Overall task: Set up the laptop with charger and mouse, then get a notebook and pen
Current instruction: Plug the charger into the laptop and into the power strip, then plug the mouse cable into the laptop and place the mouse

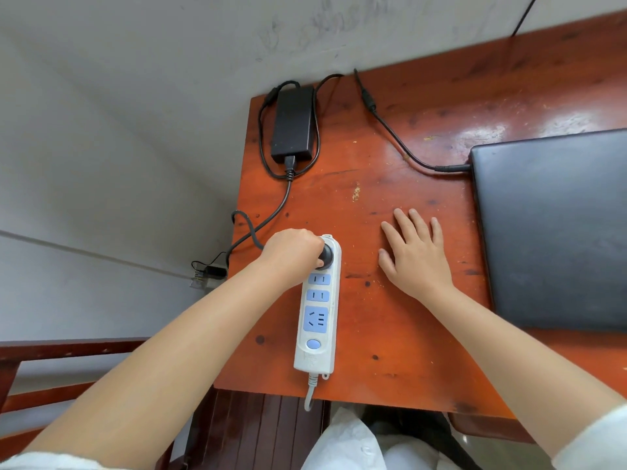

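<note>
Gripping a round black plug [326, 256], the left hand [291, 253] has its fingers curled tight around it at the far socket of a white power strip [317, 307] that lies lengthwise near the tabletop's [390, 184] left edge. No brand or lettering can be read on the strip; its blue socket faces and a round blue button [313, 344] at the near end are plain, and its grey lead [310, 391] drops over the near edge. The right hand [415, 256] rests palm down on bare wood just right of the strip, fingers spread and holding nothing.

The charger is a flat black brick [291, 125] at the far left corner, with no legible label. A black cable [271, 218] runs from its near end and loops off the left edge before reaching the plug — another cable [395, 134] curves across the wood to a connector [453, 168] seated in the left side of the laptop [556, 228]. The laptop is dark grey, lid shut, lying along the right side with its surface dusty and unmarked.

The reddish wood is scuffed and speckled. Beyond the left edge, a small black adapter [215, 271] sits in a wall socket low down.
</note>
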`<act>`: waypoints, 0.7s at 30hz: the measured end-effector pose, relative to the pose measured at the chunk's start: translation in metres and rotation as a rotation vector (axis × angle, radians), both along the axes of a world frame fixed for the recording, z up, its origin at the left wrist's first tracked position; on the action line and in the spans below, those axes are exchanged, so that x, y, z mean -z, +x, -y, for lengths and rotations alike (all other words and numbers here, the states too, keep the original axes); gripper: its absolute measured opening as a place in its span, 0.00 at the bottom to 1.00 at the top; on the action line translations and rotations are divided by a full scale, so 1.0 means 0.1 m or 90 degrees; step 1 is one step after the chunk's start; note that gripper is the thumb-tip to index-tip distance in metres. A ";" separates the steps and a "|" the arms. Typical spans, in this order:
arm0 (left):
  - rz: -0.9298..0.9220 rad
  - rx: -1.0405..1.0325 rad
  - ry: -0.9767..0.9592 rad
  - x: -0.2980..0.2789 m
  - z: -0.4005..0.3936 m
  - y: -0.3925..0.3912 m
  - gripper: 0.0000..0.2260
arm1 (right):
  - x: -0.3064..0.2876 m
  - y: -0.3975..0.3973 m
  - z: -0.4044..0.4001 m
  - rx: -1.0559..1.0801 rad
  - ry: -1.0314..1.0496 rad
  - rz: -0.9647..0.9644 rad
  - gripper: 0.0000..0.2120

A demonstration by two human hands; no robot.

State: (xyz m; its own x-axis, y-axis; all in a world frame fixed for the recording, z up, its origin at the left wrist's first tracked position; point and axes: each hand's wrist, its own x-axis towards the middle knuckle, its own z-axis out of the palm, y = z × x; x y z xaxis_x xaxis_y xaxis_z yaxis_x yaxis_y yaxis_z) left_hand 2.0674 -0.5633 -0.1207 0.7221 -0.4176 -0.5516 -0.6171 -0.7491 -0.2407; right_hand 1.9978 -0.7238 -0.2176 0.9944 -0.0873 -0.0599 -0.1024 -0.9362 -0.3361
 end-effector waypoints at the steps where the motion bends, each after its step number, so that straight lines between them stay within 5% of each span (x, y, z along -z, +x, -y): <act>1: 0.000 -0.001 0.003 -0.01 0.01 -0.01 0.09 | -0.01 0.00 0.01 -0.005 0.005 -0.025 0.22; 7: 0.038 0.025 0.087 -0.18 0.23 -0.07 0.12 | -0.41 -0.07 0.37 -0.008 0.040 -0.051 0.23; 13: 0.001 -0.006 -0.209 -0.36 0.89 -0.29 0.17 | -1.00 -0.53 1.11 0.190 0.115 -0.018 0.16; 21: 0.022 0.104 -0.335 -0.53 2.59 -0.83 0.17 | -1.51 -1.53 2.61 0.406 0.100 0.016 0.16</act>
